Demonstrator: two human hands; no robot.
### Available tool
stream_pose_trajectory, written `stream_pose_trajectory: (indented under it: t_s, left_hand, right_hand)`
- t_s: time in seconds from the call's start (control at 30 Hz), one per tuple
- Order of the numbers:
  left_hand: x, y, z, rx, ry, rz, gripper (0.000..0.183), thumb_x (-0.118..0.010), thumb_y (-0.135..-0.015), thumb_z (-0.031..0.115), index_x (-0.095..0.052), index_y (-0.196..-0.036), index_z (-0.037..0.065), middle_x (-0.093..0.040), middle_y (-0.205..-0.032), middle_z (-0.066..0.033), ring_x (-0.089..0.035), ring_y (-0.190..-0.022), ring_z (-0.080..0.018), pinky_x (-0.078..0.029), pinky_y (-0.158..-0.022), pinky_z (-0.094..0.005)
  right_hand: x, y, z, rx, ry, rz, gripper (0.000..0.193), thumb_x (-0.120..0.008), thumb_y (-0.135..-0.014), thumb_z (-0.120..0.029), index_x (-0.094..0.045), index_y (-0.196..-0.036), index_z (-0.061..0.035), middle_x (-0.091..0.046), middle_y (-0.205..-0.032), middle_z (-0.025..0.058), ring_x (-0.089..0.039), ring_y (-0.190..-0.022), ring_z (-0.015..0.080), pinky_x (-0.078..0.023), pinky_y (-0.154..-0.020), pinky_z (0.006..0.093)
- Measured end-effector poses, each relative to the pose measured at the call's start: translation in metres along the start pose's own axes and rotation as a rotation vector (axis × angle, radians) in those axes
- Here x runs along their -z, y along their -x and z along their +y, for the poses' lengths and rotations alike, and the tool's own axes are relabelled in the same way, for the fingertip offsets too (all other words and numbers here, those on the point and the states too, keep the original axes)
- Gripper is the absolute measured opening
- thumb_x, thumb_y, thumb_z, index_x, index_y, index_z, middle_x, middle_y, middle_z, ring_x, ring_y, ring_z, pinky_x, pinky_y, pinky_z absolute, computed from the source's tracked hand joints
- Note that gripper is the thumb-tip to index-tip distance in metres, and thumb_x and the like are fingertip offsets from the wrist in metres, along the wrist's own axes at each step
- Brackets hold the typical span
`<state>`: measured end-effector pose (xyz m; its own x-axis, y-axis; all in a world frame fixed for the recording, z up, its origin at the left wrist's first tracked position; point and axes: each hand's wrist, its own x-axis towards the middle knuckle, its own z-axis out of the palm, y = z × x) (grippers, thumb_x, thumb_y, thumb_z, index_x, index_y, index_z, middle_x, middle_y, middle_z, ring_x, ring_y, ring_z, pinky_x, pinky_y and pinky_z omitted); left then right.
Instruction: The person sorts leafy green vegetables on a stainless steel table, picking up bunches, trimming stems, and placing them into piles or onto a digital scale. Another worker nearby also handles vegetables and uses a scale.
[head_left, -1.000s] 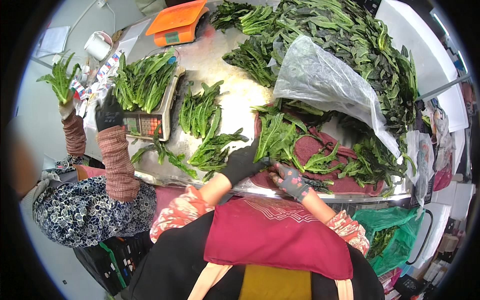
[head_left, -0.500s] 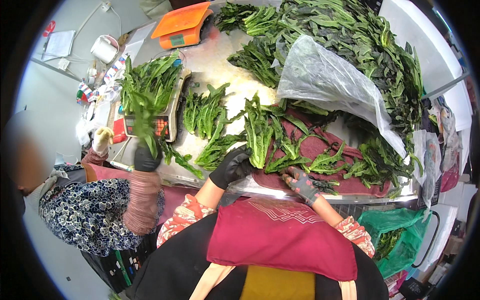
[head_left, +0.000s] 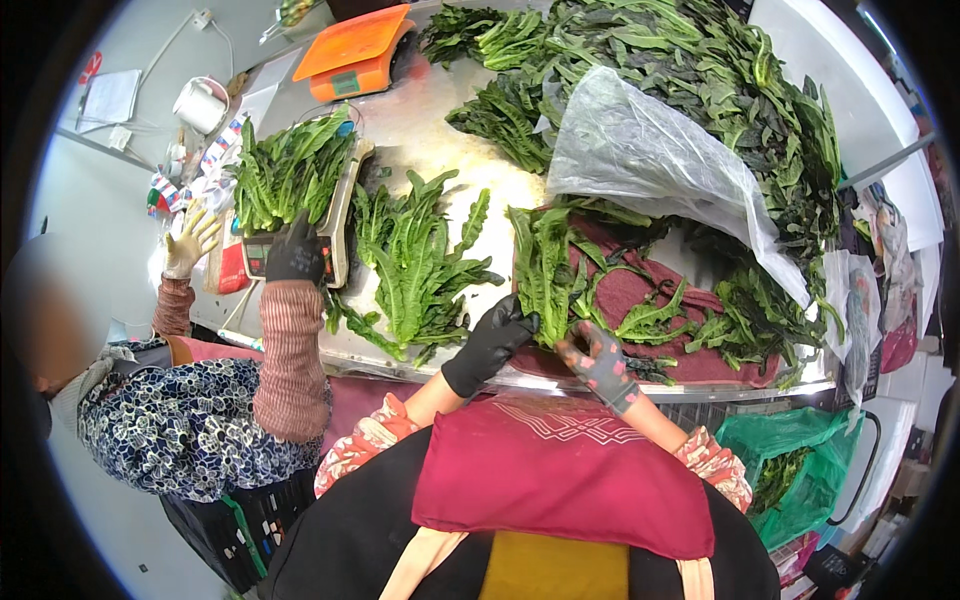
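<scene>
In my black-gloved left hand (head_left: pixel 497 343), the fingers are closed at the lower left side of a bunch of long-leaf lettuce (head_left: pixel 545 270), which points away from me. My right hand (head_left: pixel 603 368), in a grey glove with pink patches, has its fingers bent and closed at the cut stem end of the same bunch; the fingertips are partly hidden. Under and beside the bunch lies a dark red cloth (head_left: pixel 650 290), with loose lettuce leaves (head_left: pixel 650 320) scattered over it. To the left of my left hand, more lettuce (head_left: pixel 412 265) rests on the metal table (head_left: pixel 490 165).
A large heap of lettuce (head_left: pixel 690 85) covers the far right, partly under a clear plastic sheet (head_left: pixel 650 150). At left, a co-worker's dark-gloved hand (head_left: pixel 295 255) touches lettuce on a scale (head_left: pixel 340 225). An orange scale (head_left: pixel 355 50) stands behind. A green bag (head_left: pixel 800 460) hangs at right.
My left hand has moved right, and the lettuce bunch has shifted slightly right with it. My right hand has come closer to its stem end. The co-worker's dark-gloved hand has moved up to the scale.
</scene>
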<state>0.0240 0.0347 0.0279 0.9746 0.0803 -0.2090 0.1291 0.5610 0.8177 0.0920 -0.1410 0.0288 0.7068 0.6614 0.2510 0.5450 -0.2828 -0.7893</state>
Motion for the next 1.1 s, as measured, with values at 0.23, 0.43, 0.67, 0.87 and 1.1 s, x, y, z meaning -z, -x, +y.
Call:
stream_pose_trajectory:
  t_s: [0.23, 0.43, 0.67, 0.87, 1.1]
  left_hand:
    - [-0.015, 0.004, -0.017, 0.004, 0.102, 0.054, 0.044, -0.048, -0.084, 0.002, -0.035, -0.126, 0.000, -0.053, -0.112, -0.0073, -0.052, -0.098, -0.0147, -0.039, -0.087, -0.0272]
    - [-0.001, 0.009, -0.018, -0.090, -0.455, -0.072, 0.034, -0.037, -0.091, 0.007, -0.034, -0.125, 0.001, -0.052, -0.109, -0.0092, -0.051, -0.100, -0.0150, -0.041, -0.089, -0.0289]
    - [-0.019, 0.002, -0.016, -0.113, -0.191, -0.258, 0.046, -0.051, -0.081, -0.001, -0.039, -0.125, 0.007, -0.049, -0.115, -0.0111, -0.048, -0.105, -0.0284, -0.037, -0.094, -0.0392]
    - [-0.025, 0.004, -0.027, -0.179, -0.325, -0.092, 0.050, -0.058, -0.076, -0.004, -0.042, -0.123, 0.007, -0.042, -0.123, -0.0145, -0.042, -0.112, -0.0359, -0.036, -0.092, -0.0395]
    - [-0.001, 0.005, -0.027, -0.740, -1.079, -0.162, 0.063, -0.054, -0.067, -0.009, -0.042, -0.127, 0.008, -0.057, -0.094, -0.0166, -0.052, -0.087, -0.0363, -0.042, -0.075, -0.0408]
  right_hand:
    - [-0.008, 0.008, 0.024, -0.223, -0.127, 0.044, 0.024, -0.057, -0.077, -0.022, -0.055, -0.084, 0.0010, -0.056, -0.064, 0.0098, -0.054, -0.056, 0.0197, -0.043, -0.052, 0.0325]
    - [-0.002, 0.024, 0.037, -0.680, -1.331, 0.304, 0.029, -0.052, -0.086, -0.026, -0.046, -0.104, -0.0033, -0.056, -0.089, 0.0126, -0.057, -0.066, 0.0188, -0.050, -0.053, 0.0323]
    - [-0.007, 0.022, 0.048, -0.513, -1.704, -0.226, 0.048, -0.052, -0.087, -0.023, -0.032, -0.123, 0.0019, -0.056, -0.093, 0.0110, -0.061, -0.078, 0.0260, -0.054, -0.053, 0.0325]
    - [0.000, 0.011, 0.022, -0.267, -0.352, 0.032, 0.047, -0.059, -0.076, -0.011, -0.042, -0.119, -0.0009, -0.049, -0.103, 0.0212, -0.055, -0.088, 0.0319, -0.048, -0.072, 0.0394]
    - [0.007, 0.008, 0.002, -0.605, -0.758, -0.035, 0.046, -0.060, -0.079, -0.017, -0.044, -0.117, 0.0028, -0.053, -0.091, 0.0135, -0.055, -0.075, 0.0184, -0.045, -0.065, 0.0254]
